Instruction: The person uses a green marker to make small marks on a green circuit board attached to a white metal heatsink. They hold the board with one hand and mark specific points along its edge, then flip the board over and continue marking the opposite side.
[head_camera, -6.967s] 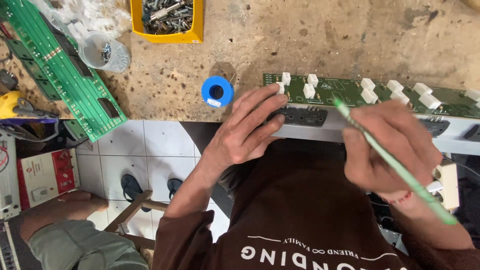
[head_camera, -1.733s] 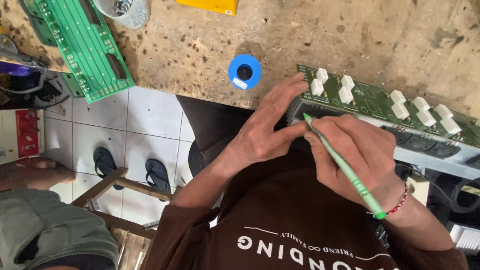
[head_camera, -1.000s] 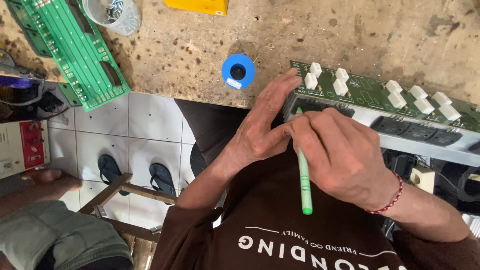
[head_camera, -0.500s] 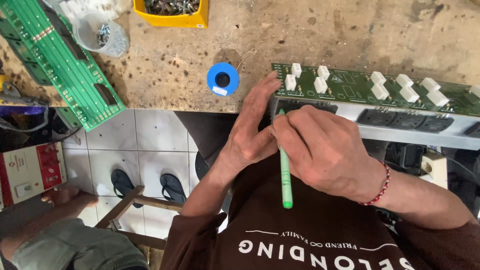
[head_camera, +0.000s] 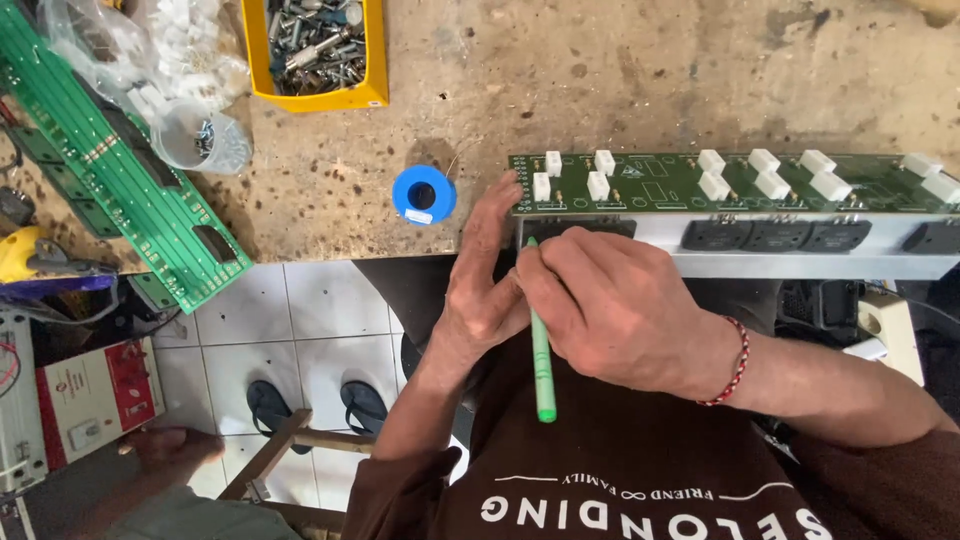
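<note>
The right hand (head_camera: 620, 310) grasps a green pen-like tool (head_camera: 541, 350) between the thumb and the fingers, with its tip pointing up against the near edge of a long dark green circuit board (head_camera: 730, 185). This board lies along the front edge of the workbench (head_camera: 620, 80), at the right side, and it carries a row of small white blocks (head_camera: 770, 185) on top and black sockets (head_camera: 760, 235) along its near side, above a grey metal strip (head_camera: 800, 265). The left hand (head_camera: 490, 275) is not closed on anything; its fingers are stretched and the fingertips rest on the left end of the same board, just beside the tool tip.

A blue spool (head_camera: 423, 194) stands on the workbench near the front edge, just to the left of the left hand. A yellow tray (head_camera: 375, 60) with metal screws sits at the back edge. A clear plastic cup (head_camera: 200, 138) is left of it. A bright green board (head_camera: 120, 180) lies slanted at the left corner and hangs over the edge. Below the workbench, on the white tiled floor (head_camera: 300, 340), a pair of sandals (head_camera: 320, 410) is seen.
</note>
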